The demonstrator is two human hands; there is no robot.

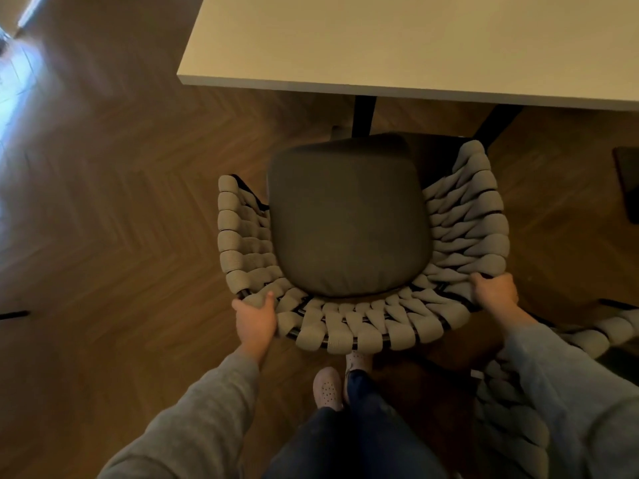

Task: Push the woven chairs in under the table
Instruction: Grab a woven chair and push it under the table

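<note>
Head view: woven chair (pixel 349 233) hides own legs; second chair (pixel 510 423) cropped.

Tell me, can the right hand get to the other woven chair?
Probably yes. The right hand grips the first chair's back, and the other woven chair sits just beside that arm, nothing between.

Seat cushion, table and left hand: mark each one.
seat cushion (pixel 349 223), head view, centre of its top.
table (pixel 397 46), head view, bare top near the edge.
left hand (pixel 257 318), head view, back of the hand.
</note>
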